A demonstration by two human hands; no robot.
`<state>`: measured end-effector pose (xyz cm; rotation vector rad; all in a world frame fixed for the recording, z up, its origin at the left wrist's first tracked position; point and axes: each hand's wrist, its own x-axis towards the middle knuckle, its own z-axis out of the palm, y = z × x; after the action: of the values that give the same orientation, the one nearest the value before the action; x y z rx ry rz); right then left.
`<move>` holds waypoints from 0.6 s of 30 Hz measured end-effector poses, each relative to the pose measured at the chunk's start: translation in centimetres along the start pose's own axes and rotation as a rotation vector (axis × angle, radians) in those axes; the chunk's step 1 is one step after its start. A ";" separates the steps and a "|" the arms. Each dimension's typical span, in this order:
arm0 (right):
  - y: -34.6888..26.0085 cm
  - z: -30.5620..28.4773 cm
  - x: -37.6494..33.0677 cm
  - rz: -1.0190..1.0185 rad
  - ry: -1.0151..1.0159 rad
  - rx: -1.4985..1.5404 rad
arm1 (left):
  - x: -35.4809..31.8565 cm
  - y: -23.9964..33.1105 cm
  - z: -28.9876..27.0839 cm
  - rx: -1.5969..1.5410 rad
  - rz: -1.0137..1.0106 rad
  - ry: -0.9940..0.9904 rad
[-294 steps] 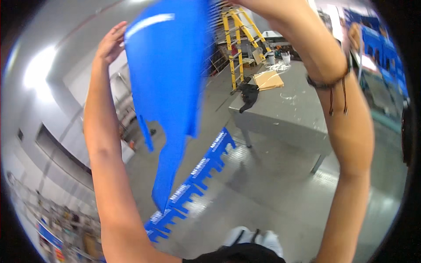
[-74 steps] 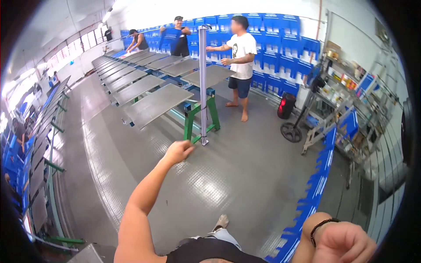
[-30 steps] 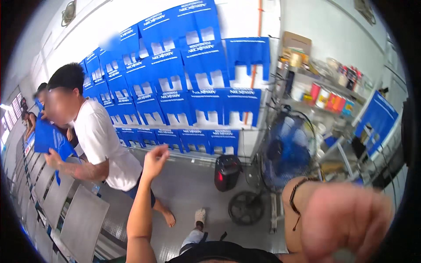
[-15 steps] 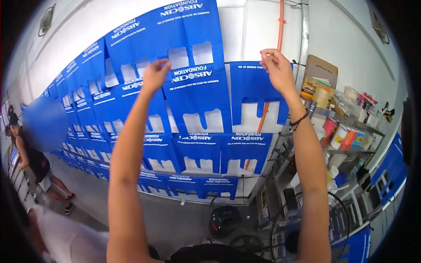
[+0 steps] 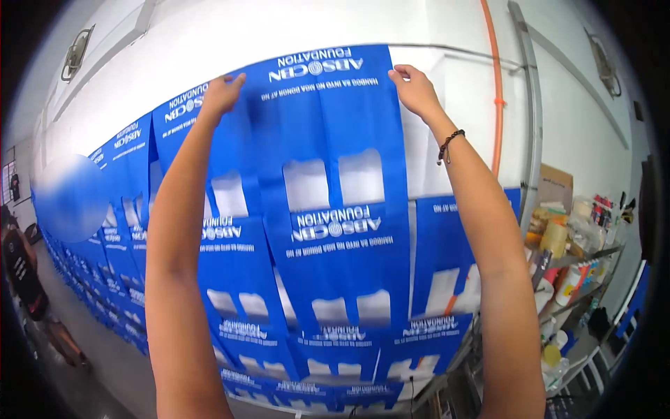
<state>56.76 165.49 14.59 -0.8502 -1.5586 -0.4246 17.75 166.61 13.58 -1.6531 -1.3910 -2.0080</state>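
I see the sheet (image 5: 293, 126), blue with two cut-outs, hanging in the top row against the wall (image 5: 216, 42), its pale print upside down. The right hand (image 5: 415, 92) is at its upper right corner, fingertips drawn close together; the left hand (image 5: 223, 96) is by its upper left corner, fingers curled. Each grip looks narrow, but whether either pinches the sheet I can't tell. The left forearm (image 5: 183, 209) covers part of the row, the right forearm (image 5: 492, 237) part of a lower sheet (image 5: 433, 244). At far left, a person (image 5: 24, 265) is partly cut off, beside a blurred patch. Small things on the shelf (image 5: 583, 257) crowd together indistinctly.
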 end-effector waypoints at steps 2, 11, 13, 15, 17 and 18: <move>0.3 1.6 4.4 0.082 0.028 0.063 | 2.4 -0.9 1.3 -0.117 -0.078 -0.099; 0.7 2.3 10.5 0.422 0.007 0.274 | 4.6 -1.3 2.8 -0.366 0.014 -0.235; 0.0 2.0 10.3 0.427 0.074 0.218 | 5.4 -2.1 2.9 -0.403 0.039 -0.248; -0.5 1.6 10.4 0.404 0.067 0.163 | 6.3 -2.7 3.0 -0.445 0.041 -0.268; -0.7 1.3 10.9 0.389 0.066 0.126 | 7.2 -2.8 3.0 -0.452 0.055 -0.270; -1.5 1.5 10.8 0.347 0.117 0.140 | 7.8 -2.7 2.9 -0.457 0.065 -0.270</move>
<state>54.84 168.45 24.97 -0.9468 -1.2853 -0.1108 15.13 173.33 18.52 -2.1951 -0.9715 -2.2506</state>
